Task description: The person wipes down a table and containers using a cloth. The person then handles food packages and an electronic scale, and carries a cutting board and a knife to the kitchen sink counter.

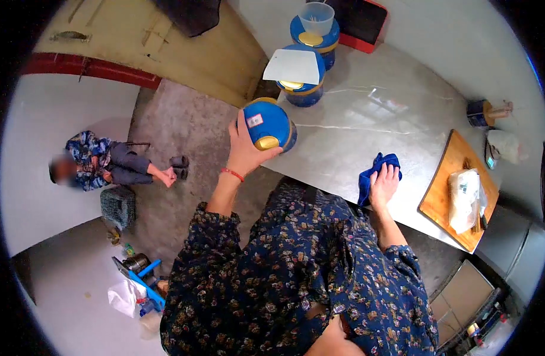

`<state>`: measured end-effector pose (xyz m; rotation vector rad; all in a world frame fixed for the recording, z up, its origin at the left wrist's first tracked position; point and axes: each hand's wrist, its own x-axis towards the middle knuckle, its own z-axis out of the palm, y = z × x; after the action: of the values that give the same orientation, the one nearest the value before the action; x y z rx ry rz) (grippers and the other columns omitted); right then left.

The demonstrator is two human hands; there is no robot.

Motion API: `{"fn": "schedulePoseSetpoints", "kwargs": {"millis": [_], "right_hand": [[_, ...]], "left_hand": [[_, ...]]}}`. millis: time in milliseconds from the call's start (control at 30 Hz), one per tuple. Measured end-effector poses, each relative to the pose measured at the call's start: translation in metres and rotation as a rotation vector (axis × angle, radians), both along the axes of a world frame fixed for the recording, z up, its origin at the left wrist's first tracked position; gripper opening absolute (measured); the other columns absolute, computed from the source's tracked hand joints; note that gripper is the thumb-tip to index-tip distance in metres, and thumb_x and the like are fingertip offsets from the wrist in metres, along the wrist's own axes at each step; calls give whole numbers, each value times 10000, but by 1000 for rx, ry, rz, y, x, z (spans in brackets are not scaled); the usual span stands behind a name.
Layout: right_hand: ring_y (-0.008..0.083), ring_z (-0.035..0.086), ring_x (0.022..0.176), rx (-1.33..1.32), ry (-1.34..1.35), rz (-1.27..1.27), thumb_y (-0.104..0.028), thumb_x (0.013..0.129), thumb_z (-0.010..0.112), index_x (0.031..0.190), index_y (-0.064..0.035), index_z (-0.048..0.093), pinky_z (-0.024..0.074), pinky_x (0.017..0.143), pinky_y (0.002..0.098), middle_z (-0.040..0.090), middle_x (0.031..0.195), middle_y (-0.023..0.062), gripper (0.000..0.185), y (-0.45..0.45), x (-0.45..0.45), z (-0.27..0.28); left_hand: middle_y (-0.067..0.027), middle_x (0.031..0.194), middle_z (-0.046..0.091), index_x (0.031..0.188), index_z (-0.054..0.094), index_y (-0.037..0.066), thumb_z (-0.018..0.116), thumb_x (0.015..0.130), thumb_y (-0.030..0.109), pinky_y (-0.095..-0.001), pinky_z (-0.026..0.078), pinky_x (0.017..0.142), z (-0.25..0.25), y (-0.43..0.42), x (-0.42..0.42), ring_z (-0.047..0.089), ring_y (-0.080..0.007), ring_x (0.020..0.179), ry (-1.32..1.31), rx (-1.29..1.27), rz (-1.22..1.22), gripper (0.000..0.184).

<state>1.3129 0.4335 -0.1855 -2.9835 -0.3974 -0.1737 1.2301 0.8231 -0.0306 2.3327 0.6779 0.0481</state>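
As the blue-lidded canister (271,123) is grasped by the left hand (246,145) at the near-left corner of the tabletop (352,133), it could be dropped if that grip slipped. The blue cloth (364,185) is partly covered by the right hand (384,187) beside the front edge; whether it is clenched cannot be told. Open room is offered between the hands.

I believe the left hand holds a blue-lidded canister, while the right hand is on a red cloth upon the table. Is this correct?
The cloth's colour is wrong: the head view shows a blue cloth under the right hand, upon the table. The left hand does hold a blue-lidded canister.
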Motion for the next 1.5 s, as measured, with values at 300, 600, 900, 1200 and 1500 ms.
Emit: {"fn": "schedulePoseSetpoints", "kwargs": {"millis": [300, 600, 900, 1200, 1500], "right_hand": [[390, 415, 1213, 52, 22, 176, -181, 786, 614, 1174, -15, 563, 361, 975, 468, 520, 1226, 162, 425, 0, -1, 8], [380, 432, 1193, 137, 31, 163, -156, 677, 649, 1139, -27, 569, 350, 978, 480, 551, 1162, 163, 486, 10, 10, 5], [266, 382, 1283, 316, 175, 805, -326, 796, 580, 1118, -158, 614, 306, 1056, 456, 527, 1228, 52, 365, 87, 66, 8], [303, 356, 1293, 192, 1, 376, -356, 805, 570, 1147, -126, 606, 314, 1044, 480, 512, 1262, 66, 414, 33, 252, -3], [292, 357, 1293, 213, -29, 343, -358, 842, 539, 1210, -100, 581, 287, 1067, 483, 501, 1300, 74, 452, 30, 446, -30]], "left_hand": [[-230, 1458, 203, 1424, 150, -1, 895, 463, 408, -457, 259, 1099, 13, 52, 32, 214, -388, 1360, 26, -48, -564, 1282], [-328, 1341, 305, 1381, 206, -44, 820, 536, 526, -527, 283, 1026, 20, -33, 39, 329, -471, 1235, 54, 304, -29, 1190], [-302, 1419, 187, 1429, 167, 5, 803, 578, 481, -563, 223, 1042, 1, -23, 63, 210, -474, 1293, 91, 306, -49, 1165], [-243, 1466, 147, 1405, 246, -15, 735, 699, 475, -532, 244, 1069, 19, -42, 69, 186, -413, 1347, -36, 526, 0, 988], [-211, 1376, 249, 1260, 394, -44, 556, 905, 357, -509, 348, 975, 38, -169, 118, 302, -371, 1273, -263, 840, -247, 560]]}}
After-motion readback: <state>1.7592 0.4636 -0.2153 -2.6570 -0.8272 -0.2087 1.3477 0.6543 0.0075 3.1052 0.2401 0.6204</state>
